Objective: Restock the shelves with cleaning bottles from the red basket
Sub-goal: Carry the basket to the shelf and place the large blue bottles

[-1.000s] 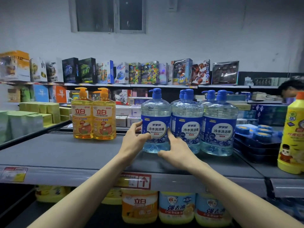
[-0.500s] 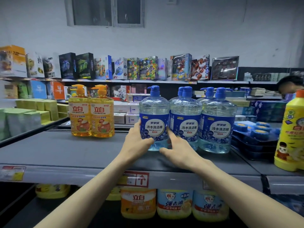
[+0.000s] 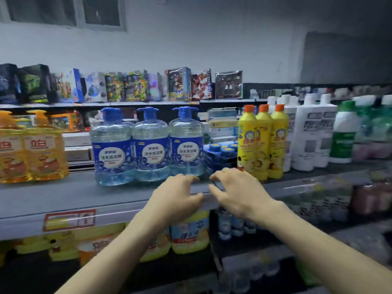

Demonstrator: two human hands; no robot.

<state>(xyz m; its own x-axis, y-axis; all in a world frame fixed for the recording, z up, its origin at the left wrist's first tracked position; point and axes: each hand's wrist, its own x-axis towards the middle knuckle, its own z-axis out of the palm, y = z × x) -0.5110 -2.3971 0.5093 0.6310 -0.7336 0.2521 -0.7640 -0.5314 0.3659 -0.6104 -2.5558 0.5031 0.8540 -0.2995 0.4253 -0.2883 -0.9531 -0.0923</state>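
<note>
Presently: cleaning-bottle shelf, both hands free at its front edge.

Left to right: orange bottles point(image 3: 31, 145); three clear blue-capped bottles point(image 3: 150, 143) upright in a close row on the grey shelf point(image 3: 63, 194); left hand point(image 3: 176, 198) and right hand point(image 3: 235, 192) side by side just before the rightmost clear bottle, fingers loosely curled, holding nothing; contact with the shelf lip cannot be told; yellow bottles point(image 3: 263, 141); white bottles point(image 3: 311, 132). Red basket not in view. Step, as judged: between placements. Next move calls for reaching to the basket, gripping another bottle and standing it in the gap beside the clear row.
</note>
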